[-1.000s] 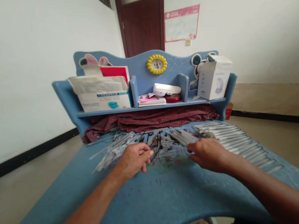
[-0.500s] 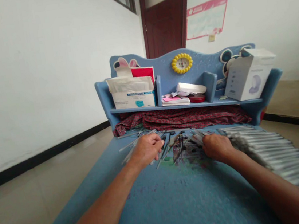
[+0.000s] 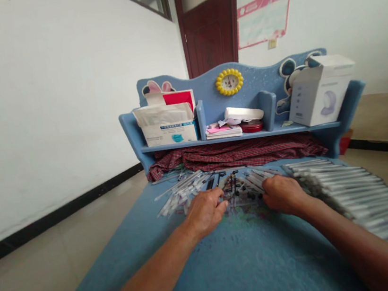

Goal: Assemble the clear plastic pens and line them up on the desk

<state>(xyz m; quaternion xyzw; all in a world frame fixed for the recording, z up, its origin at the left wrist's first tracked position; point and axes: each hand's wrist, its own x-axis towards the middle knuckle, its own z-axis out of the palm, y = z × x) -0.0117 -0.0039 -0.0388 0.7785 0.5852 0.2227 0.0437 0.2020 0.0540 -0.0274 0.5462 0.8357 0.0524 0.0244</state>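
My left hand (image 3: 207,211) is over the middle of the blue desk, its fingers curled and thumb pressed toward them; anything in the pinch is too small to make out. Just behind it lie clear pen barrels (image 3: 182,192) in a loose heap and a few dark thin pen parts (image 3: 214,182). My right hand (image 3: 283,194) is closed at the near end of another bunch of thin pen pieces (image 3: 254,179), and its fingertips are hidden. Small black caps (image 3: 251,195) are scattered between the hands. Right of my right wrist runs a long row of pens (image 3: 360,195), side by side.
A blue shelf (image 3: 179,145) at the back holds a mask box (image 3: 171,133), papers (image 3: 224,133), a red tin (image 3: 251,127) and a white carton (image 3: 319,95). Checked cloth (image 3: 231,155) is tucked under it. A yellow-rimmed clock (image 3: 229,82) is on the backboard.
My left hand has moved right and closer to me, off the heap of clear barrels, which now shows more fully. My right hand stays almost where it was. The view has shifted slightly.
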